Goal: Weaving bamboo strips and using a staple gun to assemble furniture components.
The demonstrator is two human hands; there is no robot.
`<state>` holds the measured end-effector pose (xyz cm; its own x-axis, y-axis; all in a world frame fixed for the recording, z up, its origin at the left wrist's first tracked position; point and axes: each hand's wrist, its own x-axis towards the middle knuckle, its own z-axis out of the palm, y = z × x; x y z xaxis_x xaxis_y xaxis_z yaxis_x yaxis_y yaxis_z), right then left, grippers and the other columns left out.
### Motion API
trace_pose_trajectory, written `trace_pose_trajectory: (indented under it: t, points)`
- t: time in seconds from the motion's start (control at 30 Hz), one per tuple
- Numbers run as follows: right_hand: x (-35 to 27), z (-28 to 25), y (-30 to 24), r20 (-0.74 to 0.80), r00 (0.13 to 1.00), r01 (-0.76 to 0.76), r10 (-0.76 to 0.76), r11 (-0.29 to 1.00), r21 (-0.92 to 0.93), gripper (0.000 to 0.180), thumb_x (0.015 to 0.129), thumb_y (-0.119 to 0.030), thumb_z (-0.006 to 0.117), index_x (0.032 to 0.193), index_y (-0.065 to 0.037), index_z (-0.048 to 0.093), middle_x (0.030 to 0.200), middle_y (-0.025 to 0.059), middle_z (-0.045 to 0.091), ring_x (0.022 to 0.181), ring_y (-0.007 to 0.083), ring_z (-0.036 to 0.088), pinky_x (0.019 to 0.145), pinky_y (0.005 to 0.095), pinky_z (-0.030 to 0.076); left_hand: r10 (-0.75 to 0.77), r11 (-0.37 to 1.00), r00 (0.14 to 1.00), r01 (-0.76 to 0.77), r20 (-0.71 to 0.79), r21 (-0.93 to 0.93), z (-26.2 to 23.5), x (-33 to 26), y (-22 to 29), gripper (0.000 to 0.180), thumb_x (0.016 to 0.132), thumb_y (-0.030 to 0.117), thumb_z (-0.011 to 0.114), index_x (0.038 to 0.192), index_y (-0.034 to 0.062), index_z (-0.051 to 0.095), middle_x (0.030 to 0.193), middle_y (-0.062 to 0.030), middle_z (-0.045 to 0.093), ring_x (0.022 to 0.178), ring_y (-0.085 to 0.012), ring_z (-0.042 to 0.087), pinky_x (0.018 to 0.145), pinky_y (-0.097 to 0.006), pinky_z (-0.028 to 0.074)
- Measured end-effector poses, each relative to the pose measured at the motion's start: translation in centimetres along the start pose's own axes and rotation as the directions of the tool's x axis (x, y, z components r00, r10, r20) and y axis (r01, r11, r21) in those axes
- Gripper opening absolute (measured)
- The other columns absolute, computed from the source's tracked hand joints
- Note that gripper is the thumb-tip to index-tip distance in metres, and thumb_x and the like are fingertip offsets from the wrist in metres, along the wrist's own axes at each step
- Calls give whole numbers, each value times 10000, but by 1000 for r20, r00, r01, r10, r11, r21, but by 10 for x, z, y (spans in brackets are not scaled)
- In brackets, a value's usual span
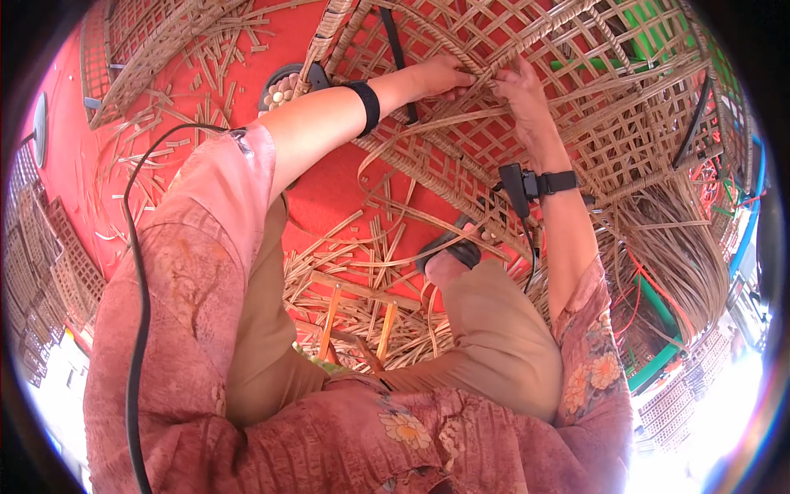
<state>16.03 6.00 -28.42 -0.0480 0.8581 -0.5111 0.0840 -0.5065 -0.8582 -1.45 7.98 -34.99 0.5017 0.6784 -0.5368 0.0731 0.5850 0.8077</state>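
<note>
A large open-lattice woven cane frame [576, 107] fills the upper right of the frame. Loose cut cane strips [354, 272] lie below it at centre on the red floor [329, 193]. Flat woven lattice panels [49, 263] are stacked at the left edge.

1. A red floor [346, 193] fills the middle of the picture.
2. Cut cane scraps [346, 263] lie all over it, low in the middle.
3. A small wooden stool [358, 317] stands low in the middle.
4. Woven lattice panels [49, 263] are stacked at the left edge.
5. A bundle of long cane strips [683, 255] hangs at the right.
6. A green pipe [658, 358] shows at the lower right.
7. A black cable [136, 272] runs down the left side.
</note>
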Motion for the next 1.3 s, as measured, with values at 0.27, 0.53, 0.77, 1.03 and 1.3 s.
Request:
trace_pose_trajectory:
  t: [0.27, 0.53, 0.77, 1.03, 1.3]
  points:
    - [-38, 23, 1, 12, 813, 415, -582, 565, -713, 506, 807, -155, 646, 1243, 32, 469, 1000, 223, 626, 917, 334, 617, 740, 406, 492, 36, 756, 997, -69, 64, 651, -16, -18, 40, 380, 871, 400, 606, 794, 33, 667, 764, -68, 612, 609, -173, 537, 589, -350, 423]
    - [-174, -61, 55, 499, 867, 498, 0, 28, -867, 301, 863, -315, 519, 820, -54, 663, 771, 160, 638, 793, 361, 606, 741, 466, 437, 218, 646, 920, -387, 327, 658, -31, -81, 85, 436, 911, 436, 531, 742, 42, 611, 658, -70, 591, 631, -177, 546, 609, -335, 415]
    - [-366, -104, 37, 76, 992, 8, 98, 560, -829, 326, 907, -299, 528, 818, -19, 671, 788, 130, 676, 700, 295, 639, 664, 368, 507, 38, 734, 972, -185, 233, 654, -36, -164, 101, 310, 933, 338, 501, 837, 62, 603, 618, 7, 484, 504, -97, 435, 457, -269, 354]
    - [-563, -54, 120, -455, 885, 38, 97, 960, 278, 330, 922, -357, 495, 938, -79, 672, 819, 51, 669, 738, 220, 633, 688, 349, 506, 67, 621, 974, -212, 218, 755, -17, -249, 198, 230, 875, 219, 526, 852, 20, 640, 605, -42, 521, 496, -132, 456, 438, -322, 338]
    - [-604, -25, 141, -326, 915, 0, -239, 808, -590, 270, 852, -198, 573, 1025, -5, 649, 918, 179, 677, 850, 262, 640, 767, 361, 483, 164, 224, 967, -228, 194, 947, 6, -329, 227, 219, 772, 218, 619, 700, 18, 671, 618, -151, 617, 593, -238, 614, 566, -397, 460]
